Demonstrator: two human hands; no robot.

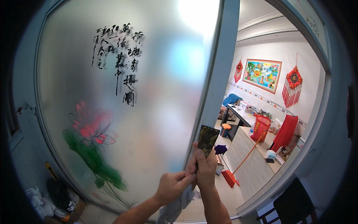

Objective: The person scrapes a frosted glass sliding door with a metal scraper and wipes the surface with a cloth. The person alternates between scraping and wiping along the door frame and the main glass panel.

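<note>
My right hand (206, 168) grips a smartphone (208, 140) upright, its thumb over the lower part; a dark picture shows on the phone. Close against it on the left is my left hand (172, 186), its fingers and thumb closed at the phone's lower end. Whether they pinch the phone or something small there is hidden. A grey cloth (176, 205) hangs below and between the hands. Behind them stand the frame post (214, 75) of a sliding door and its frosted glass panel (159, 117), which bears a painted pink lotus (95, 131) and black brush writing.
Through the doorway at right are a counter (249, 165), a red bucket (260, 127), a red broom (229, 178) and a dark table (240, 116). A dark chair (293, 198) stands at lower right. Bags and a black item (57, 193) lie at lower left.
</note>
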